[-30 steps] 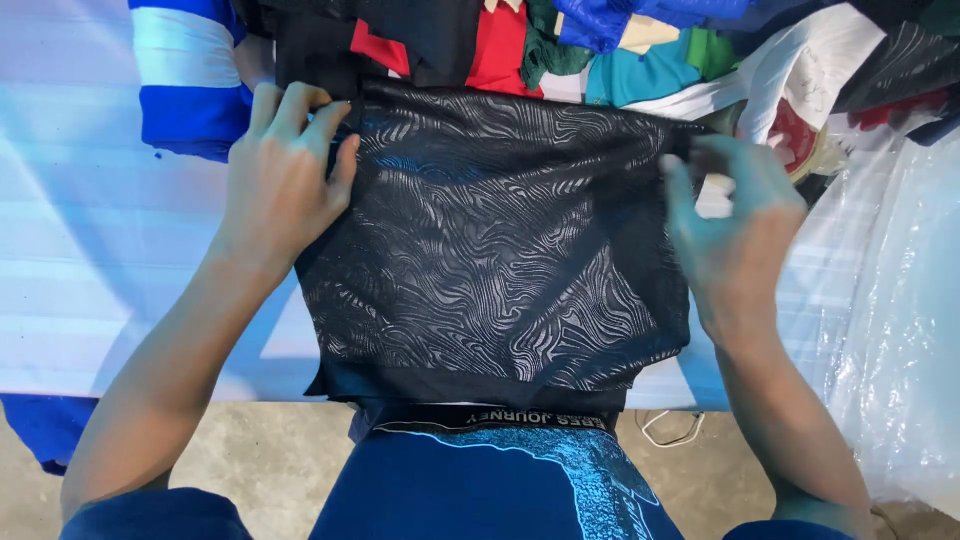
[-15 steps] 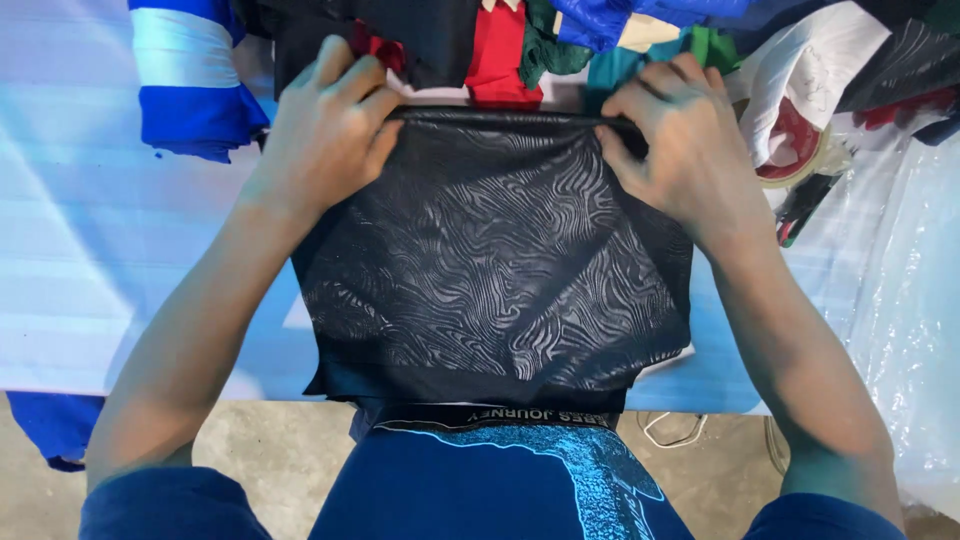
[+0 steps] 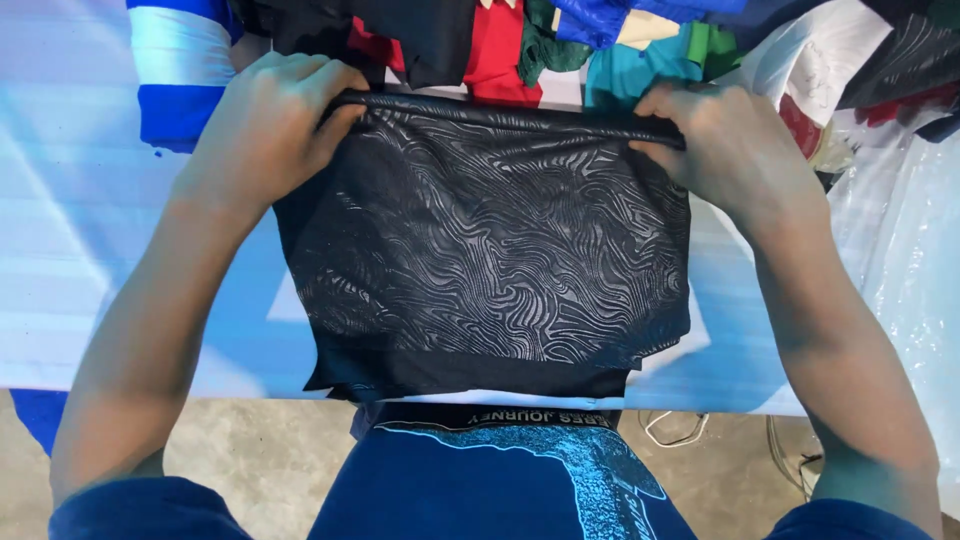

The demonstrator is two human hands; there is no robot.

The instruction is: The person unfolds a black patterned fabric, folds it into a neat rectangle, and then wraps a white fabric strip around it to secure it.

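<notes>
On the pale blue table point(image 3: 90, 300), your left hand point(image 3: 265, 130) and right hand point(image 3: 735, 150) each pinch the far folded edge of the black swirl-patterned garment point(image 3: 480, 250). Half a second ago they sat closer together; now they grip its outer corners (fabric pulled flatter), below the heap of coloured clothes point(image 3: 560, 40).

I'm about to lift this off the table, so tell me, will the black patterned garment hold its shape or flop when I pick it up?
Probably floppy: the garment lies flat and its far edge bunches into a soft roll between the left hand and right hand. It looks thin, so likely light. The glossy wavy print hints it may be a bit slippery, so it could slide on the smooth table.
</notes>
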